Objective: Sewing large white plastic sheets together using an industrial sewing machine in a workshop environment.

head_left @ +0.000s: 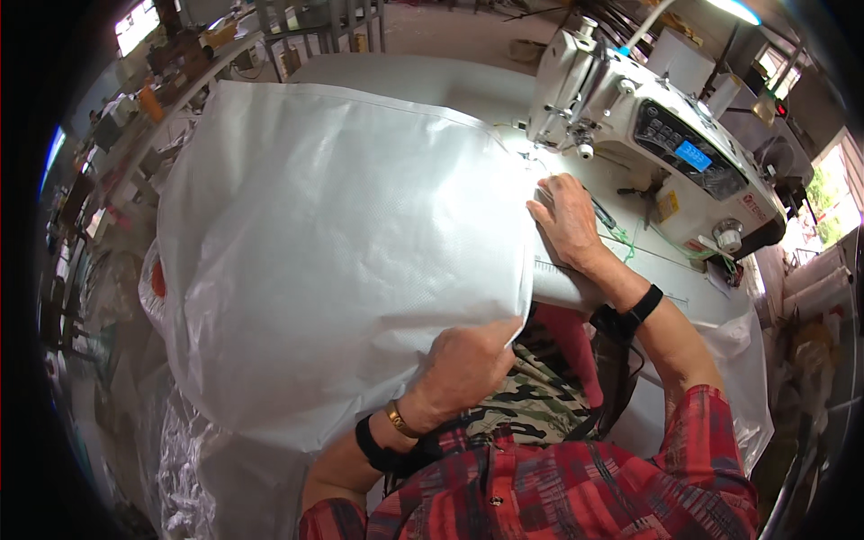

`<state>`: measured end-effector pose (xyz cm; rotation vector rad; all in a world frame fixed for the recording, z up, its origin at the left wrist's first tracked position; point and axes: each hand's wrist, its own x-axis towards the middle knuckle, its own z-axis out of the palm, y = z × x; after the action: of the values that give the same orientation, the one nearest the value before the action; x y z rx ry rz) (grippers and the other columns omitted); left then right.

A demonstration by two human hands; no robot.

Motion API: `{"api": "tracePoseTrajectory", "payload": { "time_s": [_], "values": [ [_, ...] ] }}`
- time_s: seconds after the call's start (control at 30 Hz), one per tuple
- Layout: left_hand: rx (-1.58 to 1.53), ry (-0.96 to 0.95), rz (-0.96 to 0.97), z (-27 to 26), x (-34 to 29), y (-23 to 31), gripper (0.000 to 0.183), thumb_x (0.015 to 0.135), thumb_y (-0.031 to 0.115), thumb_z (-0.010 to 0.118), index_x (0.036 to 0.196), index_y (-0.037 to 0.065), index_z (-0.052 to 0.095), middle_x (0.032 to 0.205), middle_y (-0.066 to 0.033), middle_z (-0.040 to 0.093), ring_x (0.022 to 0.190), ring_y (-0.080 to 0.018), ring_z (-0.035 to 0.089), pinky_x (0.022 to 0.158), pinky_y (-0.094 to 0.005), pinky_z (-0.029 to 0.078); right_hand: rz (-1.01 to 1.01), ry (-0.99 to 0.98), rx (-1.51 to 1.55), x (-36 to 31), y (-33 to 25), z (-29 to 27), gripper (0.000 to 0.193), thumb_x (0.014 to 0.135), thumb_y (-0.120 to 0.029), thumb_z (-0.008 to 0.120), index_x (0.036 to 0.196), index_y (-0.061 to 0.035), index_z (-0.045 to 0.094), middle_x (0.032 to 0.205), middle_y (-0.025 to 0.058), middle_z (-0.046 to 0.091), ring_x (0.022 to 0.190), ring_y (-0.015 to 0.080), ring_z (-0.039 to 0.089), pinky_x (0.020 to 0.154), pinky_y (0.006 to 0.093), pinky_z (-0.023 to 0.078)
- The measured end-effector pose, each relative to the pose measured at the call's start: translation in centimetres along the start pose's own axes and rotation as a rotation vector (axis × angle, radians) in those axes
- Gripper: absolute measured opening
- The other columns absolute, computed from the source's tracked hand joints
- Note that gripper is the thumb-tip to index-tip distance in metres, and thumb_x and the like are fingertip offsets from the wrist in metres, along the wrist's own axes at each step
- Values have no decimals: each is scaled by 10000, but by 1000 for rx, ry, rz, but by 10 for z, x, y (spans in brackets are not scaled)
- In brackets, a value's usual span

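A large shiny white sheet of woven plastic point(342, 234) lies spread over the sewing table and hangs off its left and near sides. My left hand point(463, 369) is closed on the sheet's near right corner, pinching the edge between thumb and fingers. Further up the same right edge, my right hand point(569, 216) lies with fingers stretched and thumb apart, its tips touching the sheet close to the needle. The white sewing machine point(621, 117) stands just beyond it, its needle area lit brightly above the sheet's far right corner.
A blue-lit control panel point(693, 155) sits on the machine's front. Green thread point(623, 236) and a small dark tool point(601, 212) lie right of my right hand. A lamp point(733, 9) hangs overhead. Clear plastic point(184, 468) bunches at lower left; a metal chair frame point(319, 27) stands behind the table.
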<state>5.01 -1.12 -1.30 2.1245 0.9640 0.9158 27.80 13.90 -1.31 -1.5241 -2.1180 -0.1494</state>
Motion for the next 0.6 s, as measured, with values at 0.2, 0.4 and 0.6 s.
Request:
{"api": "tracePoseTrajectory", "payload": {
  "time_s": [0.2,0.4,0.6],
  "values": [
    [-51,29,-25,3,-5,-5,351,852,52,617,1190,-25,669,924,-240,679,825,-414,666,713,-453,523,-125,73,15,-1,1,-1,365,832,-190,757,1103,30,651,1076,169,647,1040,327,598,917,430,470],
    [-83,9,-48,1,-6,-8,373,845,41,621,1205,-50,659,952,-262,689,815,-401,684,720,-435,533,-137,37,-7,0,-3,-3,384,859,-185,738,1155,48,667,1176,194,663,1125,323,594,941,436,465],
    [-55,11,-28,2,-3,-8,353,830,35,621,1169,-51,668,924,-258,688,798,-408,681,707,-425,535,-166,-52,-92,1,-8,-8,332,932,-169,662,1193,36,656,1223,202,662,1181,350,585,987,444,453]
  ]
}}
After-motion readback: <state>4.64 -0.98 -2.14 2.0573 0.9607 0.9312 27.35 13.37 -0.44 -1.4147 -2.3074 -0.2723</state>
